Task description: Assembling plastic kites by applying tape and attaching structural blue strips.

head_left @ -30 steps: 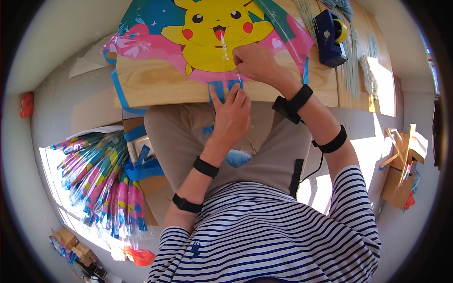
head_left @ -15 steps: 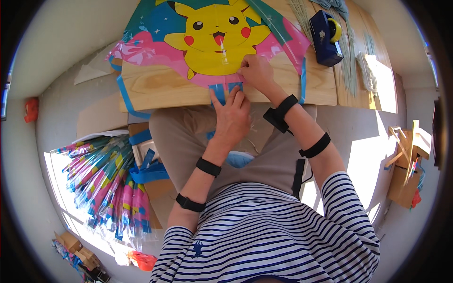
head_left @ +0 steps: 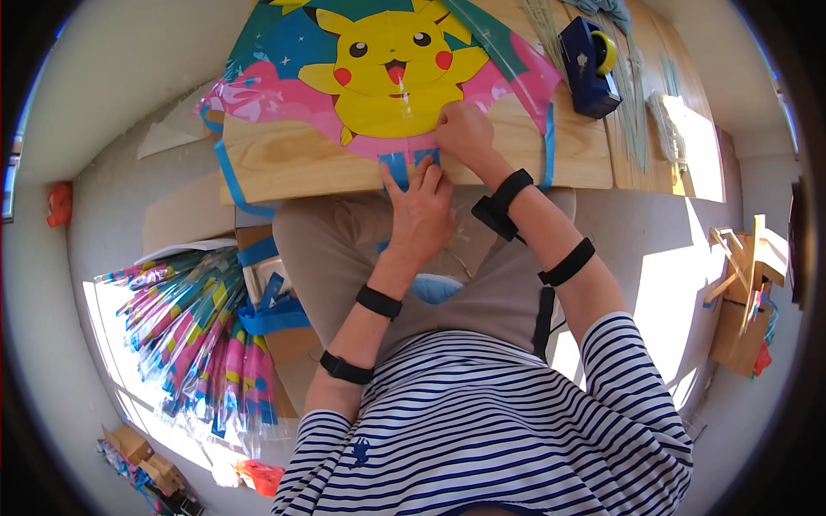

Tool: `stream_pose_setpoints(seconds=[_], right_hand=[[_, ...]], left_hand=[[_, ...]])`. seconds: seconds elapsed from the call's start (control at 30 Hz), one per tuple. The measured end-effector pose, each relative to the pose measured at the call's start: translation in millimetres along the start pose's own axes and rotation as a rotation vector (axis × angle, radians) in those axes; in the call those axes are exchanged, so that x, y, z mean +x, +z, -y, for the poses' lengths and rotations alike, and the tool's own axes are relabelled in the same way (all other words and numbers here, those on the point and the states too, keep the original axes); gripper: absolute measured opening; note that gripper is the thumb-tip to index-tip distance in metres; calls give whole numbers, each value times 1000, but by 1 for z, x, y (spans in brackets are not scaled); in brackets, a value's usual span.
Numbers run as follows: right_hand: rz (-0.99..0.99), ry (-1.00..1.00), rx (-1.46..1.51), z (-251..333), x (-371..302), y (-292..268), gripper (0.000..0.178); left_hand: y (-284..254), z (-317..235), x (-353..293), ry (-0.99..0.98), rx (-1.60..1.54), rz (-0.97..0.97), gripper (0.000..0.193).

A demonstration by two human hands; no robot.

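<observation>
A kite-like printed plastic sheet (head_left: 389, 103), pink, teal and blue with a large yellow cartoon animal, lies spread on the wooden table (head_left: 292, 159). Two short blue strips (head_left: 395, 165) hang at its lower middle, over the table's near edge. My left hand (head_left: 422, 211) rests on these strips, its fingers laid flat and the index finger apart. Just above and to the right, my right hand (head_left: 466, 133) is closed in a pinch at the sheet's lower edge. What its fingertips hold is too small to make out. Long blue ribbons (head_left: 549, 146) trail from the sheet's side corners.
A dark blue tape dispenser (head_left: 588, 73) with a yellow roll stands right of the sheet. Thin pale rods (head_left: 635, 112) and a clear plastic tray (head_left: 668, 129) lie farther right. Many folded colourful sheets (head_left: 198, 327) are heaped at lower left, beside a cardboard box (head_left: 291, 342).
Both hands keep nearly the same places; the right hand's fingers have shifted slightly at the sheet's lower edge. The whole view has moved a little.
</observation>
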State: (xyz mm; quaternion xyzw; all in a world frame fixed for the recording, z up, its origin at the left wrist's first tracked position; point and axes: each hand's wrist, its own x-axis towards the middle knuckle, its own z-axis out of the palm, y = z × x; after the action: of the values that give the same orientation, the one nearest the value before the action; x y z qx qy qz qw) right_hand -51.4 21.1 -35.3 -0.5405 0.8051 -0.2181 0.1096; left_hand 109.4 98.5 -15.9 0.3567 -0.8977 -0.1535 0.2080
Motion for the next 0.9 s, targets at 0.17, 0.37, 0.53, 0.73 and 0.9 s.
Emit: stream_pose_setpoints(seconds=[0.17,0.37,0.53,0.73,0.9], right_hand=[[-26,-69,78,9,-16,2,14],[65,-59,16,10,-14,4,13],[77,-84,-29,-15,-47,-4,12],[229,-76,-39,-25,-80,-45,11],[-10,-68,28,19,-20,-52,22]], left_hand=[[3,2,1,-10,5,-19,47],[-11,-2,-8,-12,-2,26,61],[-48,17,-4,-72,-66,-59,57],[-25,49,-16,-203,148,43,69],[-27,13,-36,-138,140,164,71]])
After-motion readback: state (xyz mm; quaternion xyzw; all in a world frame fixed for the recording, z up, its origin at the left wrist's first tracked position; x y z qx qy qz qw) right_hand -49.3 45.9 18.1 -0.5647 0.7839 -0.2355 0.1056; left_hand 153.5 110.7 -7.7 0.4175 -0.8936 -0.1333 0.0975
